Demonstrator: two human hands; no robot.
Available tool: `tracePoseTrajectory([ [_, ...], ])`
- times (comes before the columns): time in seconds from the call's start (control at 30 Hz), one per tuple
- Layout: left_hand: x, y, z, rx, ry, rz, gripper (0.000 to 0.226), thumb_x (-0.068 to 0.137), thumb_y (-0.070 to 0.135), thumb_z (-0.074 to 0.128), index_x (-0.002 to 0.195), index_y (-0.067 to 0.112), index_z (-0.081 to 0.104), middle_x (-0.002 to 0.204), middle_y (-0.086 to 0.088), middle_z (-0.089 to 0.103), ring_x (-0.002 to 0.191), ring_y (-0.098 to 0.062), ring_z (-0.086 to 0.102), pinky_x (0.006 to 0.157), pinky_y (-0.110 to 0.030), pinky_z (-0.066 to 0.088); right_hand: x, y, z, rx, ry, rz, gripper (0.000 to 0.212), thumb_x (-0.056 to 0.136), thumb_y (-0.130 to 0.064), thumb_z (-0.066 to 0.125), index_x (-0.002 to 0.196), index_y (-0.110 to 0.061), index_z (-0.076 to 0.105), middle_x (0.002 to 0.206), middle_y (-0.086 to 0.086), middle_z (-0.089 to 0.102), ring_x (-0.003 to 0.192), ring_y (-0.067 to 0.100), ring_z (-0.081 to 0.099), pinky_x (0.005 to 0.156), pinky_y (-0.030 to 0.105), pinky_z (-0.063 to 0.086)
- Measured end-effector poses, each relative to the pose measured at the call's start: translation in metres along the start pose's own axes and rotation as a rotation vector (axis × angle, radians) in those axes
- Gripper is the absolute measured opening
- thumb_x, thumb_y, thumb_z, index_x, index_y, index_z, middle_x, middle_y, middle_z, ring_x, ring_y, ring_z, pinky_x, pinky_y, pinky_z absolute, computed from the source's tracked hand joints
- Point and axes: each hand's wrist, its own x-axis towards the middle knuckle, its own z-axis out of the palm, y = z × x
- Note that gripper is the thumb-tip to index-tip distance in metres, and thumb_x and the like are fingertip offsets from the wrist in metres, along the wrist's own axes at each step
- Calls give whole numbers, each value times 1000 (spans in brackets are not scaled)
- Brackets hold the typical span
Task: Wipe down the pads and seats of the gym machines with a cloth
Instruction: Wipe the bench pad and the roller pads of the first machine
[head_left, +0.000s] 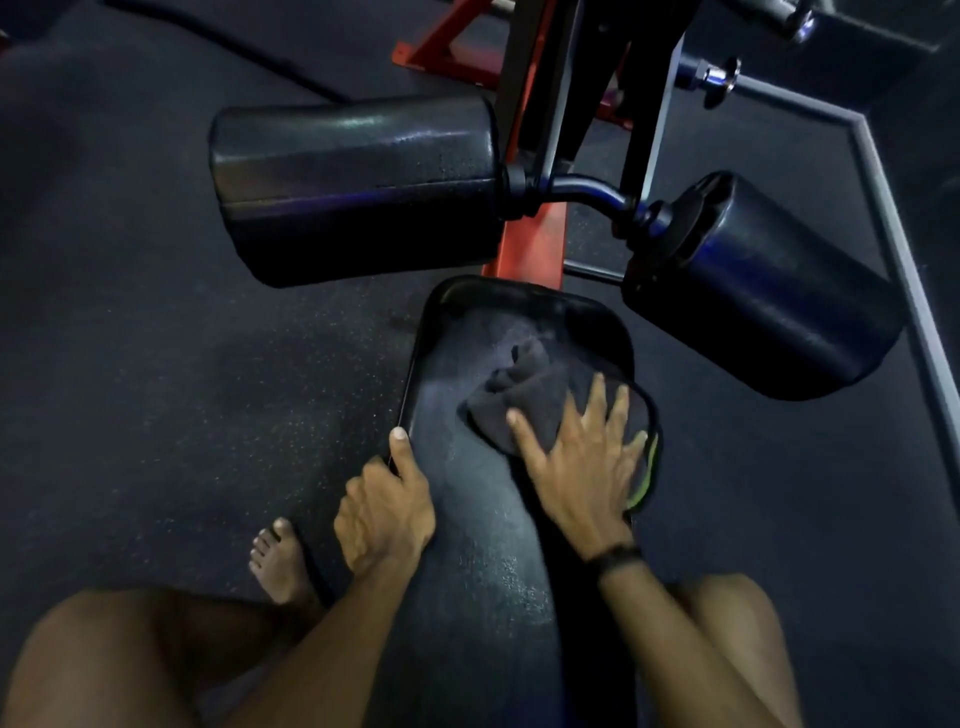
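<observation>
Dark speckled rubber floor (156, 364) fills most of the view. Red and black machine frame (530, 244) runs up the middle. Two big black roller pads: left roller pad (353, 187) and right roller pad (763, 291), joined by a bent bar, both above the seat's far end. Long black seat (467, 519) runs from the person's legs toward the frame, surface shiny in patches. Dark cloth (519, 395) is bunched on the seat's far right part. Right hand (582, 457) lies flat on the cloth, fingers straight and spread, pressing it down; black band on the wrist. Left hand (384, 504) grips the seat's left edge, fingers curled over it, thumb along the rim. Bare foot (275, 561) on the floor left of the seat.
</observation>
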Motion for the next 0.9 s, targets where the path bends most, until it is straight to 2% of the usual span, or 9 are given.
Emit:
tracePoseTrajectory([
  [0.07, 0, -1, 1, 6, 3, 0, 82, 100, 64, 11, 110, 4, 66, 104, -19, 68, 95, -35, 64, 86, -46, 46, 51, -2, -3, 6, 32, 61, 75, 93, -74, 32, 151, -27, 40, 159, 16, 31, 145, 44, 26, 107, 68, 29],
  [0.2, 0, 3, -2, 1, -7, -10, 82, 100, 64, 12, 113, 3, 66, 109, -20, 67, 99, -36, 63, 86, -46, 44, 129, -13, -23, 196, 74, 111, 61, 93, -68, 41, 132, -24, 58, 133, 14, 59, 120, 41, 57, 93, 45, 45],
  [0.27, -2, 3, -3, -7, -23, -14, 80, 101, 63, 13, 111, 3, 66, 109, -20, 66, 98, -35, 62, 83, -45, 42, 112, -9, -22, 197, 53, 87, 65, 92, -71, 40, 136, -25, 55, 140, 15, 54, 126, 41, 52, 97, 49, 44],
  [0.4, -3, 4, -4, -9, -22, -19, 79, 102, 62, 14, 111, 3, 65, 110, -20, 66, 99, -36, 61, 82, -43, 40, 5, 14, -16, 111, -76, 188, 85, 88, -81, 35, 156, -30, 32, 164, 15, 23, 148, 40, 24, 113, 57, 33],
  [0.53, -1, 1, 0, -12, 3, 14, 78, 102, 60, 14, 106, 2, 66, 104, -21, 67, 96, -37, 63, 78, -41, 39, -31, 28, -17, 184, -120, 388, 92, 87, -80, 37, 160, -27, 18, 150, 21, 40, 133, 43, 44, 103, 55, 39],
  [0.67, 0, -3, 3, -4, 7, 28, 78, 101, 62, 12, 104, 5, 65, 99, -18, 67, 91, -35, 63, 77, -42, 39, 61, 18, -21, 231, -3, 483, 82, 91, -76, 40, 144, -13, 46, 133, 25, 57, 122, 44, 54, 100, 48, 40],
  [0.73, 1, -5, 5, 7, 7, 26, 80, 100, 63, 11, 103, 5, 66, 95, -17, 67, 89, -34, 64, 79, -43, 42, 115, 5, -22, 235, 18, 432, 78, 88, -79, 39, 130, -16, 60, 131, 19, 62, 122, 39, 58, 99, 43, 43],
  [0.83, 1, -5, 7, 9, 9, 41, 79, 100, 64, 9, 100, 8, 66, 90, -13, 68, 85, -32, 64, 78, -43, 45, 159, -11, -21, 293, 43, 338, 71, 83, -79, 41, 119, -23, 67, 122, 6, 69, 117, 30, 64, 91, 35, 44],
  [0.9, 1, -4, 6, 7, 10, 39, 79, 99, 64, 9, 100, 9, 66, 91, -13, 68, 85, -32, 64, 77, -42, 44, 165, -14, -20, 249, 47, 284, 70, 85, -78, 42, 114, -21, 69, 117, 7, 71, 112, 30, 65, 82, 33, 41],
])
